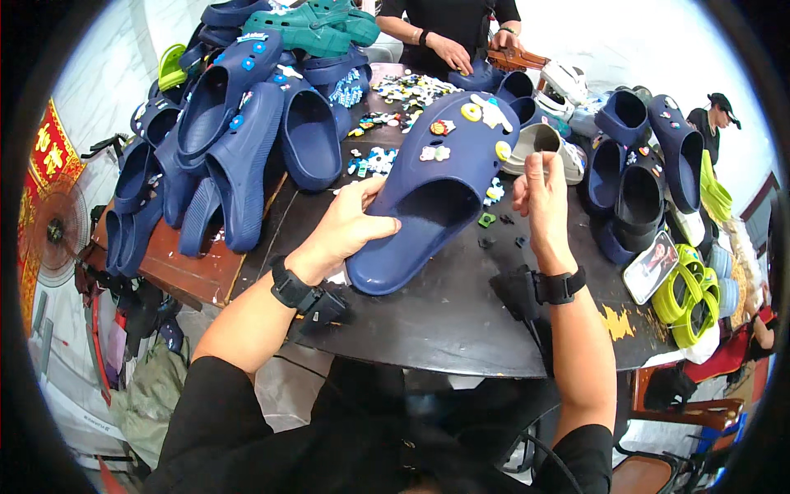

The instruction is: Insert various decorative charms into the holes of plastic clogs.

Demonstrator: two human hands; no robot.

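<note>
Gripping one navy clog (436, 193) by its heel end, the left hand (350, 226) wraps its fingers (380, 226) over the rim of the foot opening, thumb along the outer side, so the shoe tilts up off the dark round surface (444, 321) with its toe pointing away from the person. On the clog's upper, beyond those fingers, sit about five small charms: a yellow ring (471, 112), a white one (494, 111), a red and yellow one (439, 128), a pale pair (434, 153) and a yellow one (502, 150) at the right edge. The right hand (543, 206) is held upright just right of the clog, fingers pinched narrow; something tiny may sit between them, but I cannot tell. Below and left of these fingers three loose charms (487, 220) lie on the surface. Each wrist carries one black strap, two in all.

Past the left fingers a heap of navy clogs (239, 140) covers the surface's far left, with two teal ones (317, 29) on top. More loose charms (403, 90) are scattered beyond the held clog. Right of the right fingers stand more navy clogs (634, 181) and lime-green ones (687, 292). Across the surface another person's hands (453, 53) work.
</note>
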